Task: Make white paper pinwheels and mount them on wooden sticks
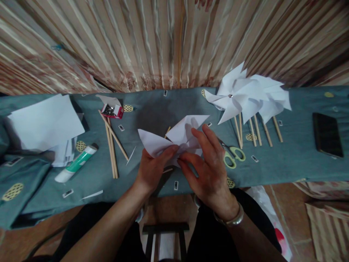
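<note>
At the middle of the frame, a folded white paper (188, 127) sits above the table, its stiff points flaring like petals. The left hand (154, 165) grips it, thumb pressed on top near the centre, the other fingers mostly hidden. The right hand (208, 163) brings thumb and forefinger together at the centre, the remaining fingers raised; I can't tell what, if anything, is pinched there. It looks to me like the gathering of the points, and the next move seems to call for holding those layers firmly together.

Just right of the hands lie scissors (230, 162) with smooth, pale green loops. Left of centre are slim, round wooden sticks (111, 153) and an open red cardboard box (117, 112) of shiny metal bits. Crisp paper pinwheels (240, 94) overlap at upper right. Flat white sheets (46, 123) lie at far left, on grey-green printed cloth (294, 153).
</note>
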The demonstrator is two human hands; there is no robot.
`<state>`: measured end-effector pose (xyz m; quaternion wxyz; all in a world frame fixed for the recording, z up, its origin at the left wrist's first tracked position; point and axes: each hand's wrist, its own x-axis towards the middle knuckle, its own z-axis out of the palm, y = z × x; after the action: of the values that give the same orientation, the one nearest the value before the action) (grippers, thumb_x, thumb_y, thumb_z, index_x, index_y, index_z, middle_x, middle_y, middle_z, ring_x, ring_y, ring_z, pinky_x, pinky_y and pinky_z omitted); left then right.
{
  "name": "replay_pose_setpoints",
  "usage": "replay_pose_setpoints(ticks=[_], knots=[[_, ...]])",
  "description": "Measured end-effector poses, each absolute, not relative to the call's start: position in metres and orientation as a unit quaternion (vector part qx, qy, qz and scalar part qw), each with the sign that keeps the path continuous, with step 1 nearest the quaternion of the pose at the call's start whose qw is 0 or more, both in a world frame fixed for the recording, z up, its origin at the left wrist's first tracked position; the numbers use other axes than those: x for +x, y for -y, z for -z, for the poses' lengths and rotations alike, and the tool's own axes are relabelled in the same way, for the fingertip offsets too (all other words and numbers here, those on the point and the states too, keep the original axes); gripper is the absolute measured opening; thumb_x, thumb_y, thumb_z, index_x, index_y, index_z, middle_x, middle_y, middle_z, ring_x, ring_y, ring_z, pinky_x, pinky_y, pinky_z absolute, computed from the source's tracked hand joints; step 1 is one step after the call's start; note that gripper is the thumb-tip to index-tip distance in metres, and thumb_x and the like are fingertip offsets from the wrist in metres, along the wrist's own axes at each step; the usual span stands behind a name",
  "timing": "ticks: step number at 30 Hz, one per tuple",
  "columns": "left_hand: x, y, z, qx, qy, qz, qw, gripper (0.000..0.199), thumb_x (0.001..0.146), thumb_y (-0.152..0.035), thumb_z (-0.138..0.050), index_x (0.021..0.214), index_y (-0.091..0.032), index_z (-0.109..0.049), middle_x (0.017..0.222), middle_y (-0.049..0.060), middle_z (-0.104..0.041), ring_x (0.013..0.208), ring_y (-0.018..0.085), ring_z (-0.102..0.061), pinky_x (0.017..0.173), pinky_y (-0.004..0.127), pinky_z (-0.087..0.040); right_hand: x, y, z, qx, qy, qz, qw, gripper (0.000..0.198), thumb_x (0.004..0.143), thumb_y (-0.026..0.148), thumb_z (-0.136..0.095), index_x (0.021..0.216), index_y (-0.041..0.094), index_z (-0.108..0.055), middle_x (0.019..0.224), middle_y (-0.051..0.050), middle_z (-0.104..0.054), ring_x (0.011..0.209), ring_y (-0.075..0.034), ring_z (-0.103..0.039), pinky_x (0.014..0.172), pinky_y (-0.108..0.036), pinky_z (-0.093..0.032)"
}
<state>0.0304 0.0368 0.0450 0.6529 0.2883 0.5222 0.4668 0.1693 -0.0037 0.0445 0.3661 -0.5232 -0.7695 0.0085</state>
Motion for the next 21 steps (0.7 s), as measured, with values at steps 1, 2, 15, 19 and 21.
replay_pose_setpoints(ticks=[1,2,15,19,21], knots=[[0.0301,-0.0368,-0.0460,0.291,-0.524,-0.465,0.651,0.014,0.062,-0.027,-0.082,0.070,-0.019,-0.073,0.072,0.002,-0.073,0.067,0.017,-0.064,0.066,0.028,-0.051,0.1691,0.0038,-0.0444,-0.523,0.769,-0.009,0.367,0.012,0.089,0.009,-0.060,0.092,0.019,-0.064,0.150,-0.011,-0.047,0.147,-0.033,-0.033,0.113,-0.060,-0.039],[0.0299,-0.0368,-0.0473,0.293,-0.526,-0.465,0.648,0.014,0.062,-0.026,-0.081,0.070,-0.018,-0.073,0.071,0.001,-0.073,0.066,0.016,-0.063,0.066,0.027,-0.050,0.1688,0.0039,-0.0444,-0.523,0.769,-0.010,0.368,0.011,0.089,0.009,-0.060,0.091,0.019,-0.064,0.150,-0.011,-0.047,0.147,-0.033,-0.033,0.113,-0.060,-0.039],[0.0294,-0.0348,-0.0441,0.323,-0.532,-0.468,0.627,0.009,0.063,-0.023,-0.079,0.070,-0.019,-0.075,0.073,0.001,-0.074,0.070,0.016,-0.065,0.067,0.026,-0.053,0.1682,0.0040,-0.0484,-0.527,0.759,0.005,0.382,0.016,0.090,0.009,-0.058,0.094,0.023,-0.063,0.149,-0.006,-0.050,0.146,-0.033,-0.037,0.113,-0.059,-0.040],[0.0287,-0.0340,-0.0465,0.323,-0.529,-0.464,0.633,0.008,0.066,-0.020,-0.077,0.073,-0.018,-0.076,0.074,0.000,-0.074,0.070,0.015,-0.064,0.068,0.025,-0.054,0.1691,0.0032,-0.0489,-0.531,0.756,0.025,0.382,0.013,0.088,0.008,-0.061,0.091,0.021,-0.064,0.147,-0.009,-0.052,0.144,-0.033,-0.039,0.113,-0.057,-0.041],[0.0287,-0.0340,-0.0483,0.311,-0.530,-0.466,0.637,0.007,0.066,-0.017,-0.077,0.073,-0.018,-0.076,0.074,-0.001,-0.074,0.068,0.014,-0.063,0.066,0.024,-0.053,0.1696,0.0028,-0.0486,-0.531,0.754,0.033,0.385,0.013,0.087,0.008,-0.062,0.090,0.020,-0.064,0.146,-0.010,-0.052,0.144,-0.034,-0.040,0.114,-0.056,-0.041]])
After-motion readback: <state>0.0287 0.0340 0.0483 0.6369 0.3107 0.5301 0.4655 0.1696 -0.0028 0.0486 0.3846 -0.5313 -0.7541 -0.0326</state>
